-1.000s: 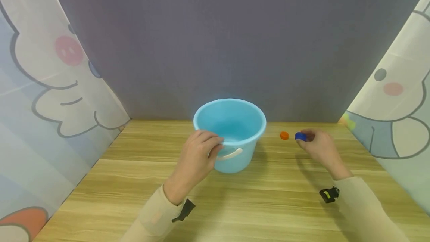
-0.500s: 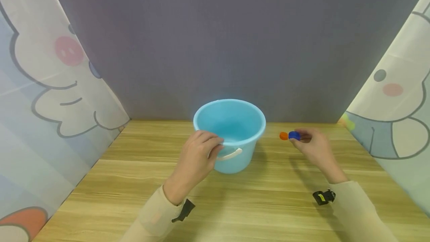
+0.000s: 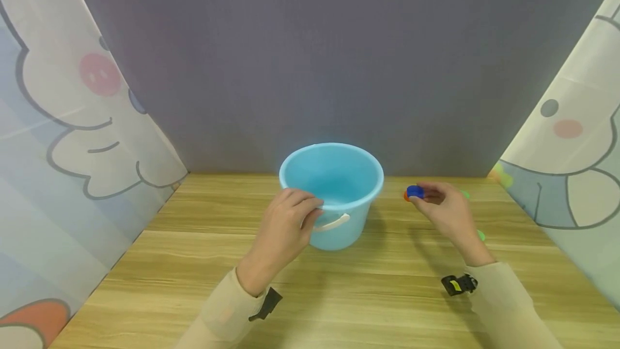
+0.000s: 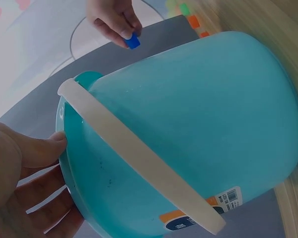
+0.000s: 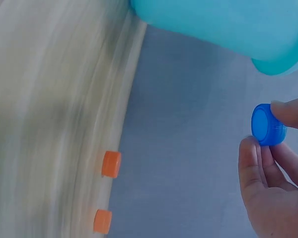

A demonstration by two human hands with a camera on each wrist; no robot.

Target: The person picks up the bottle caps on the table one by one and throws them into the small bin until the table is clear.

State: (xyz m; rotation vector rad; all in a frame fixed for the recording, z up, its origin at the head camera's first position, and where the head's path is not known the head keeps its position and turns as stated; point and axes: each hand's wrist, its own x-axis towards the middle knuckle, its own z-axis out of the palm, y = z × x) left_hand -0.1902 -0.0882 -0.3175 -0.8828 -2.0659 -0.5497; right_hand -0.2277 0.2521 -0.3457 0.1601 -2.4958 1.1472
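A blue cap (image 5: 268, 125) is held in the air to the right of the bucket (image 3: 356, 225), pinched between the thumb and fingers of the right hand (image 3: 448, 213). Two orange caps (image 5: 111, 164) sit on the wooden table (image 3: 368, 300) below. The left hand (image 3: 286, 221) grips the bucket's rim at its near left, above the white handle (image 3: 331, 223). Green pieces (image 3: 481, 235) lie right of the right hand; a grey panel (image 3: 329, 69) stands at the far side.

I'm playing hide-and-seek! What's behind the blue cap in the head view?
A little bit of an orange cap peeks out behind the blue cap, which the right hand pinches. The rest of it is covered, and anything else right behind can't be seen.
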